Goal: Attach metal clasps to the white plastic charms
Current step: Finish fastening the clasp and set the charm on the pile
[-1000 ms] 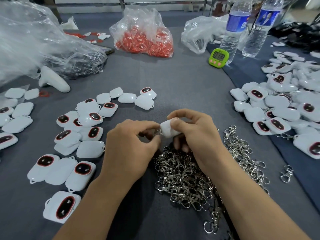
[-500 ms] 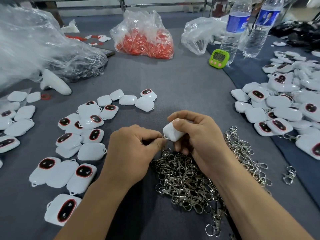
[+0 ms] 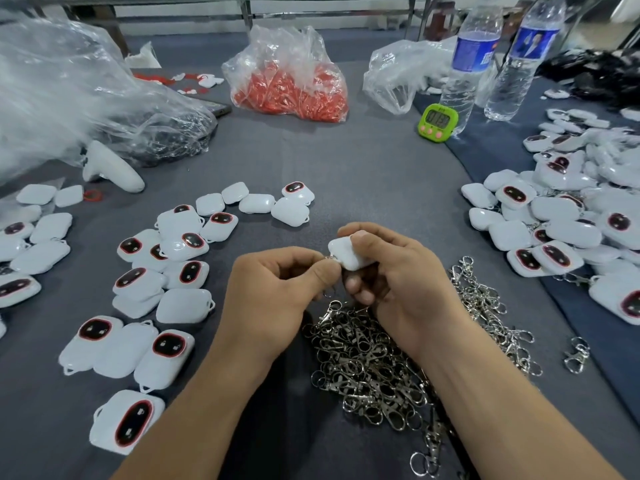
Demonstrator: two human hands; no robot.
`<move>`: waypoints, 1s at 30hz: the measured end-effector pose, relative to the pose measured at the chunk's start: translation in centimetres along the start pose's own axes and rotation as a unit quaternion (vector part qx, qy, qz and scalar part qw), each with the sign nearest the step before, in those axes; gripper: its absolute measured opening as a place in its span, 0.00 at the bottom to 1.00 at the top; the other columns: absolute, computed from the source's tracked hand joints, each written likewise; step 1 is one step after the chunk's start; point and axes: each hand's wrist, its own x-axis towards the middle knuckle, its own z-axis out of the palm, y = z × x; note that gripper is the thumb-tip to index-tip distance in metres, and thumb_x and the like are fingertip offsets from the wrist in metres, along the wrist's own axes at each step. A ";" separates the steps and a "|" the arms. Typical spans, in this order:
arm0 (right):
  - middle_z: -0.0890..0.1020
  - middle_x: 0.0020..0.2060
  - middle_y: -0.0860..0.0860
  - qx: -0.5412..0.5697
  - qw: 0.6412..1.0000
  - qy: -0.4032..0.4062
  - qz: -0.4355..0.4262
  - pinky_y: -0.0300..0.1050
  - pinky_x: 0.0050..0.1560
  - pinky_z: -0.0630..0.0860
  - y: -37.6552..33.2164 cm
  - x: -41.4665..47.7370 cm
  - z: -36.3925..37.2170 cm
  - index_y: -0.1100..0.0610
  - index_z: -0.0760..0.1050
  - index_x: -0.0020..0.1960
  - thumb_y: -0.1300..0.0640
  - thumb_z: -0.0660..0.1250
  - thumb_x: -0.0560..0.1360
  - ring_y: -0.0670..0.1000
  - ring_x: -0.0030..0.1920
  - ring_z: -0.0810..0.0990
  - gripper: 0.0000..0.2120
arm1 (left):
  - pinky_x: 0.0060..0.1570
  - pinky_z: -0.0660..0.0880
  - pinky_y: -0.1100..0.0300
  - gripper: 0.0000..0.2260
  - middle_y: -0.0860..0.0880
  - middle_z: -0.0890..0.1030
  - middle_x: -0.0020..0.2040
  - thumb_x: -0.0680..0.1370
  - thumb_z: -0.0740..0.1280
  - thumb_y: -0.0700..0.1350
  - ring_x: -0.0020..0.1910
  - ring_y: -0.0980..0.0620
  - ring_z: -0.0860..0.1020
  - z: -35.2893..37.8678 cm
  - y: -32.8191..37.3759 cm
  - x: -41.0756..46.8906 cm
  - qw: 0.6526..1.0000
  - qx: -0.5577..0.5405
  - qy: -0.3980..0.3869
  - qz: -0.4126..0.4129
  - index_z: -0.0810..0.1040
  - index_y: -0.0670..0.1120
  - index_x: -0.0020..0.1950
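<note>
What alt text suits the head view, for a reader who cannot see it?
The right hand holds a white charm while the left hand pinches a metal clasp at its corner. Around them lie a pile of clasps and many loose charms.

Left hand [image 3: 273, 299] and right hand [image 3: 408, 292] bare; nails seemingly short.

Green timer [image 3: 437, 122], upper right of centre on the desk: display shows dark digits, seemingly starting 01, rest uncertain. Left water bottle [image 3: 471, 53]: blue label, white characters illegible. Right water bottle [image 3: 529, 43]: blue label, print unreadable.
</note>
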 end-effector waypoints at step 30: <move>0.81 0.30 0.55 -0.029 0.997 0.050 -0.054 0.38 0.20 0.66 0.3 -0.2 0.3 0.59 0.81 0.51 0.65 0.64 0.82 0.49 0.23 0.73 0.07 | 0.28 0.69 0.60 0.04 0.52 0.77 0.25 0.74 0.75 0.49 0.26 0.58 0.70 0.3 0.3 0.0 0.996 0.052 0.027 0.070 0.87 0.59 0.42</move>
